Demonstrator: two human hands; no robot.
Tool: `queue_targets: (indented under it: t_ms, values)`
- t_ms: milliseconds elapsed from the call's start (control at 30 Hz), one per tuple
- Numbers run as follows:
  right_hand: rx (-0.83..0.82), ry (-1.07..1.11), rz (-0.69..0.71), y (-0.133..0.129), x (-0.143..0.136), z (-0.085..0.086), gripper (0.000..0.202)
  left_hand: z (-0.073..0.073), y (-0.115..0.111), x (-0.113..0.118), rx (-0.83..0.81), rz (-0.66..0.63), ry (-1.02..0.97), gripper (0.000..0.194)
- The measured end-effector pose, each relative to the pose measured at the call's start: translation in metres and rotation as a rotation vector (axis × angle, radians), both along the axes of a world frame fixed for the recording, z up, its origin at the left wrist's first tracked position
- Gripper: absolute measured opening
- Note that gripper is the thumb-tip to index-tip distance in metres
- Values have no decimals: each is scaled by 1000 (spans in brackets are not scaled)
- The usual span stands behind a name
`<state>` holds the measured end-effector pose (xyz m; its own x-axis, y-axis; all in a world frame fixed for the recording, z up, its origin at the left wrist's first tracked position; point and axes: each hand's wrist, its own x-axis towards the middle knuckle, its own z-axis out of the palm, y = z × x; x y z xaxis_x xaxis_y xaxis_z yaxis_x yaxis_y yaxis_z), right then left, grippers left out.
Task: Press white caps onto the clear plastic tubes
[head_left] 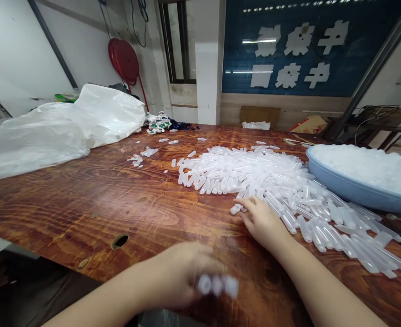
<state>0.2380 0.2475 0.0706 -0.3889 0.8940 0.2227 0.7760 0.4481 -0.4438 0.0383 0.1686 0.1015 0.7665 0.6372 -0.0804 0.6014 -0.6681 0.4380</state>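
Note:
A large heap of translucent white plastic tubes (255, 170) spreads over the wooden table (135, 200). At the heap's near edge, my right hand (260, 218) has its fingers closed around a small tube piece (236, 209). Closer to me, blurred by motion, my left hand (187, 272) holds several tubes (217, 285) side by side, their round ends facing me. A blue basin (360, 186) full of similar white pieces stands to the right of the heap.
White plastic sheeting (108, 111) covers the back left of the table. Small white scraps (136, 160) and green-and-white pieces (159, 121) lie near it. The table has a round hole (119, 241) near its front left edge.

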Motion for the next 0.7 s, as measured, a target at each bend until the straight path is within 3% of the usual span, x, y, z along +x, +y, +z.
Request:
queue_targets:
  t_ms: [167,400,533,700]
  values:
    - [84,-354,71,7,-5,0,27,12,-52,10,-73,-76,136,24]
    - [46,-314,77,4,-6,-5,33,7,-64,6,-102,-58,110,41]
    - [38,-331,-50,-2,0,2,33,15,-43,3,-175,9,2,41]
    - [-149,-432,-259,-7,3,10,26,9,26,15,-37,229,-142,33]
